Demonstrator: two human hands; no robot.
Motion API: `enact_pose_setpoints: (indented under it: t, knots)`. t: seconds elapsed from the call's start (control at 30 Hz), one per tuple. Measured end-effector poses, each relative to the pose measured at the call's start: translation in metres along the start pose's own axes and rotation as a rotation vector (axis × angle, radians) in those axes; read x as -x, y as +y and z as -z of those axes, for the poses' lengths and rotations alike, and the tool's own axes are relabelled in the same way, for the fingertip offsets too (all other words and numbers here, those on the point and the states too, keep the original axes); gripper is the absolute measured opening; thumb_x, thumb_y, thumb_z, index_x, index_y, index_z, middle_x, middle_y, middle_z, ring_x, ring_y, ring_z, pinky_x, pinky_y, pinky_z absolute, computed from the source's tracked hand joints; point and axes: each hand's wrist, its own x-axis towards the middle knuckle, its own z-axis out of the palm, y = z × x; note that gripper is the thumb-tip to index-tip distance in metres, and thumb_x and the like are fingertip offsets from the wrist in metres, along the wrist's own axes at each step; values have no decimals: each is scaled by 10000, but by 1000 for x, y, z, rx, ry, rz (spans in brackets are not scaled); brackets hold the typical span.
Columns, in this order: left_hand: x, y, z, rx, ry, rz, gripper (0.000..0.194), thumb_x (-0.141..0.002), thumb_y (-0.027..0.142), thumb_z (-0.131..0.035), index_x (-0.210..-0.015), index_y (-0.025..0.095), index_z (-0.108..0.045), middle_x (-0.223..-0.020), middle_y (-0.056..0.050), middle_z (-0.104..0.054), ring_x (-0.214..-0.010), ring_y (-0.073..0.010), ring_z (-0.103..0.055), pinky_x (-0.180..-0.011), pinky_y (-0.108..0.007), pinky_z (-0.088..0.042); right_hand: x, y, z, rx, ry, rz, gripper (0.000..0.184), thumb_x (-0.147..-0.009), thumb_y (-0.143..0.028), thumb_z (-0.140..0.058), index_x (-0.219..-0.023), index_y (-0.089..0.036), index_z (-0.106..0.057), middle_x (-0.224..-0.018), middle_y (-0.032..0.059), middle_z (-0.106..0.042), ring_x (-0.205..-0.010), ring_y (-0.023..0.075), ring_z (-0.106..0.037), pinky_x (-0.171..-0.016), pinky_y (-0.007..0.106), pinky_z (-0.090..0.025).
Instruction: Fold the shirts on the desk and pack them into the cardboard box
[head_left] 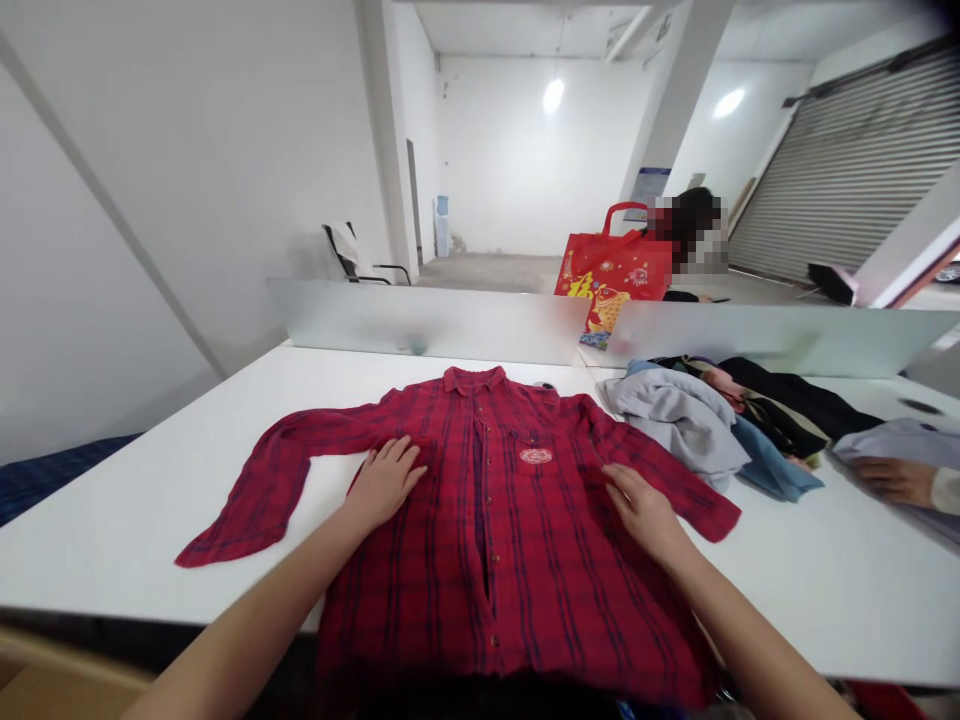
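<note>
A red plaid button shirt (487, 530) lies spread face up on the white table (150, 470), collar away from me and sleeves out to both sides. My left hand (384, 480) rests flat on the shirt's left chest near the armpit, fingers stretched out. My right hand (641, 508) lies flat on the shirt's right side below the white chest patch (535, 456), fingers extended. Neither hand holds anything.
A heap of grey, blue and dark clothes (720, 420) lies to the right of the shirt. Another person's hand (892, 478) rests on a pale garment at the far right. A frosted divider (450, 320) runs along the table's back; a red bag (611, 275) stands behind it.
</note>
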Motion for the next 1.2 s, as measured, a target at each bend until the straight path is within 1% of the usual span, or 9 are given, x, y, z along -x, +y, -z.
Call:
enact_pose_setpoints:
  t: [0.13, 0.27, 0.43, 0.53, 0.73, 0.9, 1.0, 1.1, 1.2]
  knots:
    - [-64, -15, -6, 75, 140, -52, 367, -977, 243, -342, -1231, 159, -594, -1395, -146, -531, -1340, -261, -444, -1130, -447, -363, -75, -8, -22, 37, -2, 76, 402, -952, -240, -350, -1240, -176, -624, -1332, 122, -595, -1225, 214, -570, -1068, 383, -439]
    - [-117, -34, -11, 120, 116, 91, 347, -934, 116, -333, -1113, 167, -625, -1218, -134, -619, -1205, -215, -549, -1091, -351, -404, -149, -5, -36, 175, -97, -85, 386, -947, -165, -361, -1193, -143, -658, -1284, 136, -627, -1202, 204, -572, -1053, 309, -409]
    - [-155, -54, -26, 97, 69, 278, 321, -943, 173, -373, -1196, 136, -568, -1156, -156, -620, -1082, -236, -617, -965, -342, -473, -217, 22, -61, 238, -132, -294, 403, -914, -154, -388, -1184, -113, -684, -1209, 183, -660, -1097, 260, -627, -961, 339, -441]
    - [-172, -66, -37, 77, 18, 396, 379, -962, 264, -383, -1286, 108, -500, -1177, -195, -594, -1041, -280, -636, -892, -379, -490, -244, 38, -80, 228, -210, -374, 388, -892, -207, -447, -1182, -179, -702, -1127, 113, -710, -1011, 238, -660, -864, 297, -465]
    - [-197, -95, -37, 85, -124, 482, 251, -921, 297, -465, -1053, 174, -640, -1122, -154, -617, -973, -267, -651, -836, -340, -479, -264, 60, -94, 199, -384, -396, 164, -783, -188, -607, -870, -212, -744, -851, 24, -733, -777, 168, -656, -635, 214, -421]
    - [-205, -105, -30, 130, -124, 468, 219, -917, 266, -438, -943, 202, -645, -1021, -78, -671, -973, -213, -628, -837, -280, -459, -258, 67, -87, 236, -304, -376, 224, -870, -183, -521, -985, -122, -704, -1003, 143, -708, -890, 203, -636, -713, 243, -414]
    - [-204, -101, -31, 155, -92, 488, 253, -929, 258, -392, -967, 204, -636, -954, -62, -693, -957, -211, -626, -820, -285, -458, -254, 65, -84, 185, -331, -326, 260, -907, -294, -522, -1018, -150, -708, -963, 102, -720, -854, 188, -638, -702, 235, -426]
    - [-204, -98, -30, 187, -93, 499, 221, -896, 291, -454, -925, 198, -652, -838, -45, -699, -865, -207, -643, -762, -279, -466, -254, 60, -80, 152, -377, -278, 194, -826, -343, -643, -925, -206, -739, -875, 33, -729, -809, 174, -642, -690, 222, -434]
    - [-208, -99, -28, 199, -90, 502, 197, -862, 309, -514, -862, 195, -675, -798, -39, -701, -844, -205, -649, -747, -272, -469, -256, 57, -78, 216, -280, -321, 205, -837, -294, -599, -950, -192, -737, -917, 64, -724, -877, 209, -642, -741, 257, -432]
